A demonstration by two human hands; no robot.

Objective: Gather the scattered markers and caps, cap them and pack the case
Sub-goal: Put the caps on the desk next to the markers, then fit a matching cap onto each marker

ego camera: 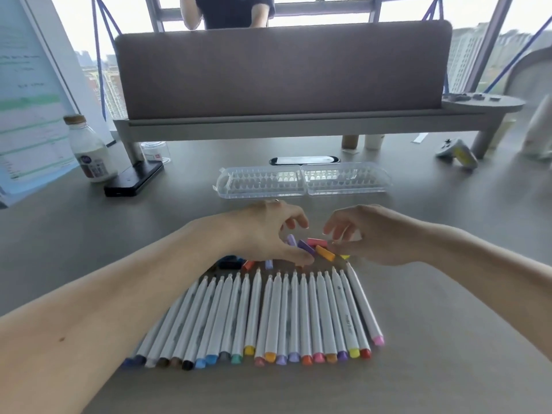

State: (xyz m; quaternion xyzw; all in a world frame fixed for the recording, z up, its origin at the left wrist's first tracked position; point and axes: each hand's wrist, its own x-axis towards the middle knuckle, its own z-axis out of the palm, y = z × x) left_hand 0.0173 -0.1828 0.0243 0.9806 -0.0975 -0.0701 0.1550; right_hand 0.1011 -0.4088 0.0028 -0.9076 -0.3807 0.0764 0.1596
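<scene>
Markers (283, 312); left hand (268, 234), right hand (370, 234) amid caps (325, 253)

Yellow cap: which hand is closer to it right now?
Right. The right hand is just above the yellow cap, which peeks out under its palm. The left hand sits farther left, past the orange cap and purple cap.

Left hand (268, 234), right hand (370, 234) bare; forearms bare to frame edge; small dark spot on left forearm (61, 339).
</scene>
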